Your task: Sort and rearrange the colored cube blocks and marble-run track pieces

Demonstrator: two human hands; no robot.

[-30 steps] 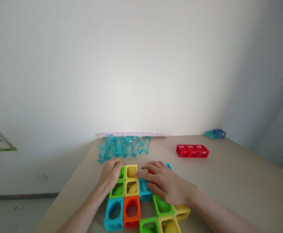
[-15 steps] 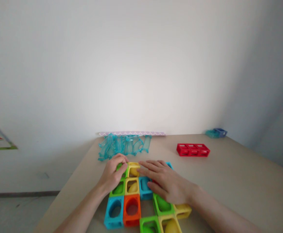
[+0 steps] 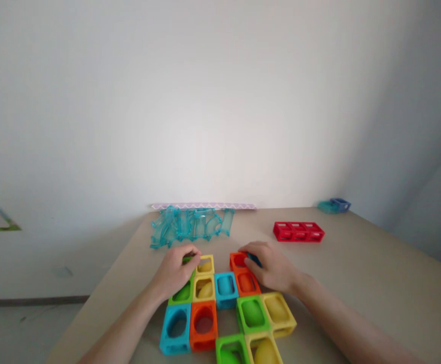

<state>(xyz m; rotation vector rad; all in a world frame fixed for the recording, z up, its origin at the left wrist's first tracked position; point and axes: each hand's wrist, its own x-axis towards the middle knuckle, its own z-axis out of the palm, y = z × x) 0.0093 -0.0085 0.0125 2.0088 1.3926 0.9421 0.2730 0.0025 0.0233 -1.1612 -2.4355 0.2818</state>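
Hollow, colourful plastic cube blocks lie joined in a flat group before me. My left hand [image 3: 177, 273] is closed around a green block [image 3: 187, 260] at the far left corner, mostly hidden by the fingers. Beside it stand two yellow blocks [image 3: 205, 288], one behind the other. My right hand [image 3: 275, 268] curls over the far right corner, around a blue block [image 3: 254, 259] that shows between thumb and fingers. Its thumb and fingertips touch the far orange block [image 3: 238, 259]. A light-blue block [image 3: 226, 287] sits mid-group; a green block [image 3: 252, 312] and a yellow block [image 3: 278, 311] are nearer.
Translucent teal track pieces [image 3: 190, 225] lie heaped behind the group, by a pale patterned strip [image 3: 205, 206] along the wall. A red three-cell block [image 3: 299, 231] lies at right. A dark blue block [image 3: 340, 204] and teal pieces [image 3: 327, 207] are in the far corner.
My right hand has moved back and right, from lying flat over the blocks to gripping the far right corner. The orange blocks are uncovered. My left hand keeps its hold.
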